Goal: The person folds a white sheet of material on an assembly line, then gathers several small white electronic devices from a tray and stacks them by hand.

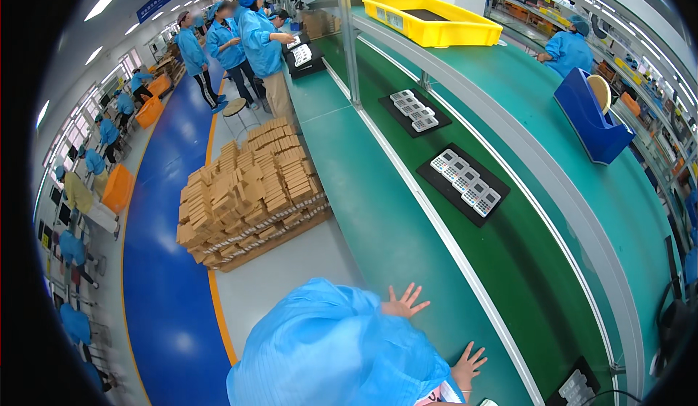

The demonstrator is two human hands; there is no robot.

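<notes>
My left hand (406, 301) rests on the teal bench top (385, 224), fingers spread and nothing in it. A puffy light-blue sleeve (327, 348) covers that arm and fills the lower middle of the view. Farther down the same bench edge, my right hand (467, 369) also lies with its fingers apart, holding nothing. Beside its wrist, a small pale object (488, 402) is cut off by the lower edge. Past both hands runs a green conveyor belt (523, 282). A black tray (465, 182) on it carries several white keypad devices (486, 198).
Another black tray (414, 111) of devices lies farther up the belt, and a third (574, 385) lower right. A yellow bin (436, 24) and blue holder (592, 115) stand on the raised shelf. Stacked cardboard pieces (247, 195) fill a pallet at left. People in blue (254, 38) stand beyond.
</notes>
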